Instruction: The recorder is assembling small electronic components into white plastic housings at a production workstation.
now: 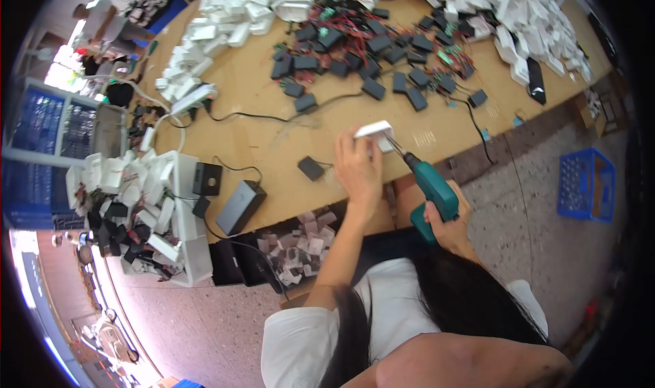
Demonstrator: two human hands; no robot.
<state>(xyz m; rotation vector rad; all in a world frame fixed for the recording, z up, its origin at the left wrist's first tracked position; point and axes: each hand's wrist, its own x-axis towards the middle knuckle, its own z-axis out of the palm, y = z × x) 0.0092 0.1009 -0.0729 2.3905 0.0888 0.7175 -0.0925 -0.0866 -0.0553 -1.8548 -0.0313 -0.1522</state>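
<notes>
My left hand (359, 166) is closed around a white plastic casing (377, 130), held just above the near part of the table. In my right hand (452, 217) is a green cordless screwdriver (435, 189), gripped by its handle. Its thin bit points up and left and reaches the open side of the white casing; whether it sits in a screw is too small to tell. A small black box (311, 169) with a short cable lies on the table left of my left hand.
Black battery-like blocks with red wires (372, 47) and white casings (239, 16) are heaped across the far table (273, 146). At left stand a grey box (241, 206) and a full white bin (193, 241). Clear pieces fill a dark tray (249, 268). A blue crate (585, 185) is on the floor.
</notes>
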